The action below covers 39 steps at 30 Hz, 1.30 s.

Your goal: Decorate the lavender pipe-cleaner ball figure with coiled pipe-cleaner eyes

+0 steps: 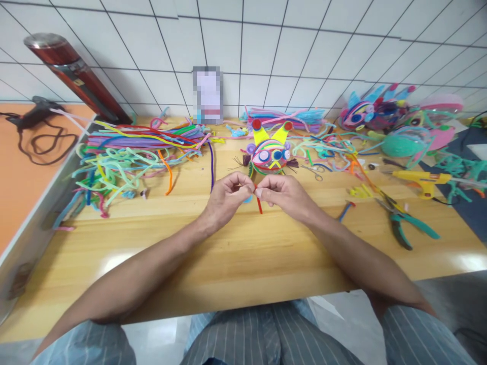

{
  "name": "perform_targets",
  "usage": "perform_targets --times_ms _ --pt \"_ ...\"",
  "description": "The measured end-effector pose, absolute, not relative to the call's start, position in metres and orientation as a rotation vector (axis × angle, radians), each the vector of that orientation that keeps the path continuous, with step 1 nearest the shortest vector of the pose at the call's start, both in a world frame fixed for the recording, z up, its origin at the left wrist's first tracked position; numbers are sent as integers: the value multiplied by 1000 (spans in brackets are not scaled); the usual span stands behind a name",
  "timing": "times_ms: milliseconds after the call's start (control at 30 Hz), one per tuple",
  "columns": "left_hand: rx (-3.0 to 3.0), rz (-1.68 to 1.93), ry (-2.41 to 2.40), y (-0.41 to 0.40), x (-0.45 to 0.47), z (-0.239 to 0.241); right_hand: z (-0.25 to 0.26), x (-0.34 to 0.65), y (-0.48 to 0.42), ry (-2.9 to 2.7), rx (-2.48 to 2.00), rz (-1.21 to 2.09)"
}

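Note:
Both hands meet above the middle of the table, fingertips nearly touching. My left hand (232,192) pinches a red pipe cleaner (259,205), and my right hand (281,195) pinches it from the other side. A short end of it hangs down between them; the rest is hidden by the fingers. A light blue piece (248,198) shows just under the left fingertips. Right behind the hands stands a colourful craft figure (271,154) with yellow horns tipped in red, round blue eyes and dark whisker tufts.
Pipe cleaners (144,139) lie heaped at the left, others (289,119) along the wall. Pliers (403,223), a yellow glue gun (424,180) and small scissors (314,173) lie right. More craft figures (357,111) stand at the back right. A phone (208,95) leans on the tiled wall.

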<state>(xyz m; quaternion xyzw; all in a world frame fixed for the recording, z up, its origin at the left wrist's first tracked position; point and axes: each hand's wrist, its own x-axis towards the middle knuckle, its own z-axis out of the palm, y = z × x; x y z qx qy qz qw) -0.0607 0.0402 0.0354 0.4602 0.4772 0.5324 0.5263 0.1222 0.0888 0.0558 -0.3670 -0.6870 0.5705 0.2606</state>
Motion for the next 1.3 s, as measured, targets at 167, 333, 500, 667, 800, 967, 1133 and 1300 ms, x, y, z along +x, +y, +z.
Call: perform_targets --times_ms 167,333,500,667,800,967,1133,1300 --pt "965 1215 1046 44 -63 29 57 122 90 -1837 -1025 1550" --pt "1274 1005 1053 54 -84 42 63 128 91 -1990 -1034 1505" --pt "1471 880 1108 57 -95 48 62 131 89 -2089 -1024 1396" --pt "1230 1088 1090 50 -80 45 57 127 89 -2000 -1026 1405" --pt "812 1298 1037 38 -56 36 49 117 87 -1794 -995 1491" --pt "811 1259 992 42 -58 35 52 119 91 -1759 -988 1587" --pt "1184 1038 1041 55 -84 49 65 129 94 -1920 -1041 1652" --pt "1295 948 1066 56 -89 56 63 129 94 -1958 -1040 1621"
